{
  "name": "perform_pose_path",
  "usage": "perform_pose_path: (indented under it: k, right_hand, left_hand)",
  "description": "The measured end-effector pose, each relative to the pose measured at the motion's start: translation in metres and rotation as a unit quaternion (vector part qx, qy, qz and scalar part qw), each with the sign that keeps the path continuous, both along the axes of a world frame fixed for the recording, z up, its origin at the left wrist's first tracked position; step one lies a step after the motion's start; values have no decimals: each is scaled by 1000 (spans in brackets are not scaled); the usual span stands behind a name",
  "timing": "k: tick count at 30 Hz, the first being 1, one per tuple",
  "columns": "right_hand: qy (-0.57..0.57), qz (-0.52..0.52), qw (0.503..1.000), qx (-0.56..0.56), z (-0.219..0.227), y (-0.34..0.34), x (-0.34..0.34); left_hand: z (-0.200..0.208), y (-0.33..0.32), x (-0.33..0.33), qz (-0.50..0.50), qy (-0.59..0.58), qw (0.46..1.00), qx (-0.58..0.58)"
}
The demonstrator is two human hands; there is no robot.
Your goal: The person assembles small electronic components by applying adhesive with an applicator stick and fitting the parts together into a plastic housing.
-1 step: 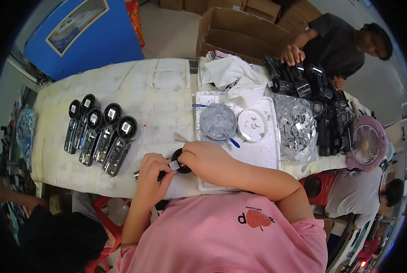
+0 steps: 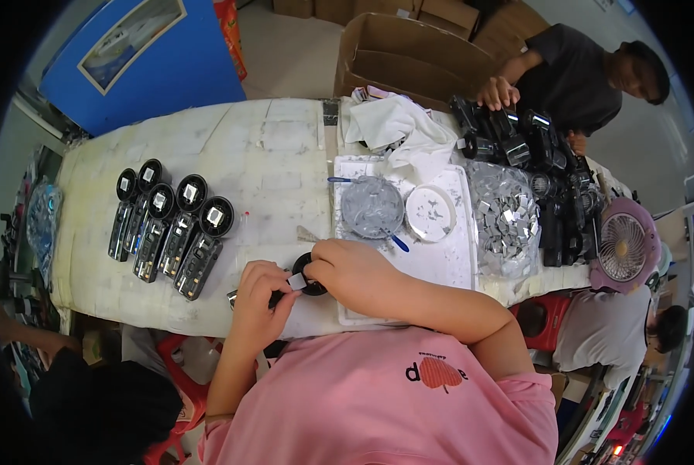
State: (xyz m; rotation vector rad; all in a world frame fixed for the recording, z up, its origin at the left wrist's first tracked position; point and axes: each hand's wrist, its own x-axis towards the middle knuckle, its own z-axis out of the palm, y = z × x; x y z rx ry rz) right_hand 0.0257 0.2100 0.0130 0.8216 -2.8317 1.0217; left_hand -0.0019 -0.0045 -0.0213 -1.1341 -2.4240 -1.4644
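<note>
Near the table's front edge, a black device with a round head (image 2: 313,288) is between my two hands. My left hand (image 2: 258,302) is closed around its handle, and one end of the handle shows past the palm. At my left fingertips lies a small silver-white square piece (image 2: 296,281), against the round head. My right hand (image 2: 340,267) is closed at the rim of the head, its fingertips partly hidden. To the left, several similar black devices (image 2: 199,256) lie side by side, their round heads facing up with a pale square in each.
A white tray (image 2: 447,271) on the right holds a clear round tub (image 2: 371,208) and a white round dish (image 2: 430,213). Beyond are a bag of small metal pieces (image 2: 506,221), white cloth (image 2: 397,132), piled black devices (image 2: 552,147), a pink fan (image 2: 628,244) and a co-worker's hand (image 2: 499,93).
</note>
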Motion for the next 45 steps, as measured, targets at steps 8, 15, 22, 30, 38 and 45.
perform_pose_path:
  k: [8, 15, 22, 30, 38, 45]
  right_hand:
    - [82, -90, 993, -2, 9, 24, 20]
    - [8, -275, 952, 133, -1, 72, 42]
    - [136, -270, 941, 154, 8, 86, 49]
    - [56, -217, 974, 20, 17, 75, 64]
    - [-31, -205, 953, -219, 8, 37, 51]
    - [-102, -231, 916, -312, 1, 34, 47]
  left_hand:
    - [7, 4, -2, -1, 24, 1000, -9]
    - [3, 14, -4, 27, 38, 998, 31]
    - [4, 18, -3, 55, 33, 998, 3]
    - [10, 12, 1, 53, 44, 997, -35]
    - [12, 17, 2, 55, 27, 998, -9]
    - [1, 19, 5, 95, 30, 994, 44]
